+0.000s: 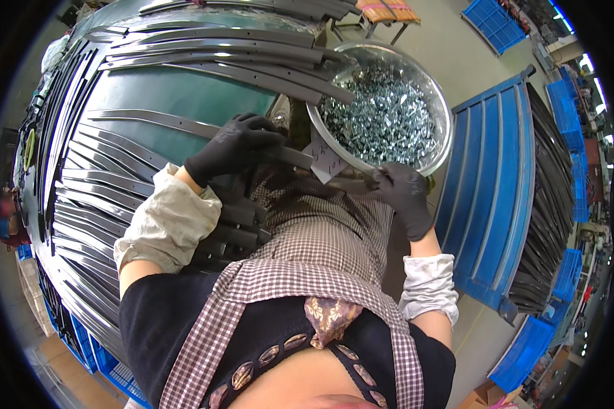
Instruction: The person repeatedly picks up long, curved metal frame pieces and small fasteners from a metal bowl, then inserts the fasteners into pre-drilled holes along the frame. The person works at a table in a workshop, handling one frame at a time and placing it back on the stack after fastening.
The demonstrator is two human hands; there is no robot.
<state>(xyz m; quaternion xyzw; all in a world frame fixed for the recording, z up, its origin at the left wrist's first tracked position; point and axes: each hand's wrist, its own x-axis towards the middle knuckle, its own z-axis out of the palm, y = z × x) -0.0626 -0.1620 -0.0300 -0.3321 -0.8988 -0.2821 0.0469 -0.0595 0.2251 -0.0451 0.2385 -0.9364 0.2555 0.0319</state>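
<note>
My left hand [235, 146], in a black glove, is closed around a long dark metal strip [150, 121]. The strip runs across the green tabletop, and its near end sticks out past my fingers over my lap. My right hand [404, 196], gloved in black too, is beside the lower rim of a round metal basin [446, 146]. Its fingertips are pinched together; whatever they hold is too small to make out. Heaped inside the basin are many small shiny metal clips [382, 112]. A white paper tag [327, 162] with handwriting hangs between my hands at the basin's edge.
More dark strips [102, 198] cover the left of the green table [184, 92], and others [252, 58] lie across its far side. At right stands a blue metal rack [488, 184] stacked with dark strips. Blue crates [494, 26] and an orange-topped stool [387, 10] are beyond.
</note>
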